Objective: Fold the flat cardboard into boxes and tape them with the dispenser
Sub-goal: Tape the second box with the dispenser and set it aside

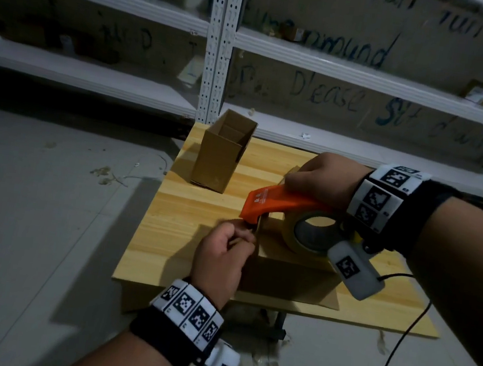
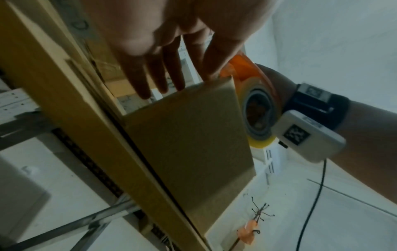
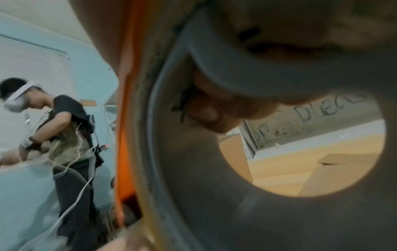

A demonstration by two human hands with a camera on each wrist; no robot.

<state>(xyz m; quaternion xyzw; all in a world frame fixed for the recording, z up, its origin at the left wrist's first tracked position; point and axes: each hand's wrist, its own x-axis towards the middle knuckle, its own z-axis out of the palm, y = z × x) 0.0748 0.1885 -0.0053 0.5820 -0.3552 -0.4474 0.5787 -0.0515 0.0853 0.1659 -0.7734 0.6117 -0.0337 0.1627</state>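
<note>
- Two cardboard boxes are sitting on the wooden table [image 1: 188,206]: the near box [image 1: 290,272] is lying at the table's front edge under both hands, and an open box [image 1: 222,152] is standing upright toward the far left corner, well apart from it, with its top open.
- The right hand [image 1: 324,175] is gripping the orange tape dispenser [image 1: 280,203], with its fingers curled round the handle; in the right wrist view a fingertip is showing through the hollow core of the roll.
- The dispenser is resting on top of the near box, its orange nose pointing left and reaching the box's left end, while the roll of yellowish tape [image 1: 310,232] is sitting on the box top just beside the right wrist.
- The left hand [image 1: 224,257] is lying against the left end of the near box, right under the dispenser's nose; from the head view its fingers are looking bent toward the box edge.
- In the left wrist view the same hand's fingers [image 2: 150,74] are stretching out fairly straight, their tips touching the upper edge of the box's side panel, so the hand is pressing there rather than clasping anything.
- A black cable [image 1: 397,341] is hanging from the right wrist device down past the table's front right edge.
- White metal shelving [image 1: 219,41] is standing behind the table.
</note>
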